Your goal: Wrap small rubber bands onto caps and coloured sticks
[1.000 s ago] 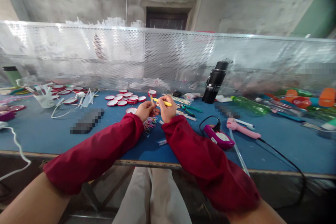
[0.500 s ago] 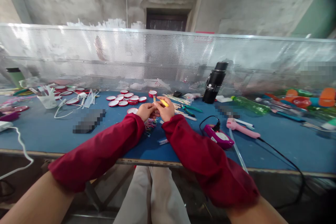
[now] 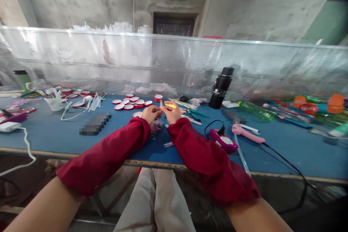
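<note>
Our right hand [image 3: 170, 113] pinches the yellow stick [image 3: 171, 106] between fingertips, holding it just above the blue table [image 3: 49, 134]. Our left hand [image 3: 151, 113] sits right beside it, fingers closed on a small thin piece we cannot make out. A tangle of coloured rubber bands [image 3: 156, 127] lies just below both hands, red-rimmed lids [image 3: 130, 103] beyond.

Two patches on the table [image 3: 49, 136] are pixelated, one [image 3: 95, 124] left of the sleeves and one [image 3: 231, 115] near the black flask [image 3: 220, 87]. What the left hand [image 3: 150, 113] pinches is too small to tell. The white cable [image 3: 20, 152] runs off the left edge.
</note>
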Demonstrator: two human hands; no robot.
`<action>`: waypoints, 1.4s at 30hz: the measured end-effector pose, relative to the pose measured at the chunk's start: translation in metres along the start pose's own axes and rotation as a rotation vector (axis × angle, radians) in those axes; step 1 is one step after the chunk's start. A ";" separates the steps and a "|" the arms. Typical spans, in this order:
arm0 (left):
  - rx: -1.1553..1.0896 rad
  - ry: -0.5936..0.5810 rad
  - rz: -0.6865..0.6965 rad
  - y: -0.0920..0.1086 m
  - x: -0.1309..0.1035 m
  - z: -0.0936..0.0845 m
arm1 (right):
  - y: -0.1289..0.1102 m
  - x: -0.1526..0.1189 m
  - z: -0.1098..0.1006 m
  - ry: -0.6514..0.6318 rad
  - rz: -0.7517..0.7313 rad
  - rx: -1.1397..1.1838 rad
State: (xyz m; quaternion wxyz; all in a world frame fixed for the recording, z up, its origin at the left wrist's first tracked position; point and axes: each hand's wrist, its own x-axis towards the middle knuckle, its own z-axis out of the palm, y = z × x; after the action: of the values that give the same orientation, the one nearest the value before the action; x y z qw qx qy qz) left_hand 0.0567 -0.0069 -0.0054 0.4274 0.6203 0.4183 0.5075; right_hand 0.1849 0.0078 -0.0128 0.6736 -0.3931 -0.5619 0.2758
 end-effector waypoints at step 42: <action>-0.155 0.004 -0.037 -0.007 0.013 -0.004 | -0.030 -0.008 -0.051 -0.664 -0.191 -1.154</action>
State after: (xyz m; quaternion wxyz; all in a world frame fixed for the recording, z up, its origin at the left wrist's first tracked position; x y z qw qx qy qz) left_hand 0.0541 0.0076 -0.0080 0.4827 0.5764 0.3901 0.5316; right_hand 0.2311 -0.0266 0.0052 0.1686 -0.5329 -0.8289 -0.0230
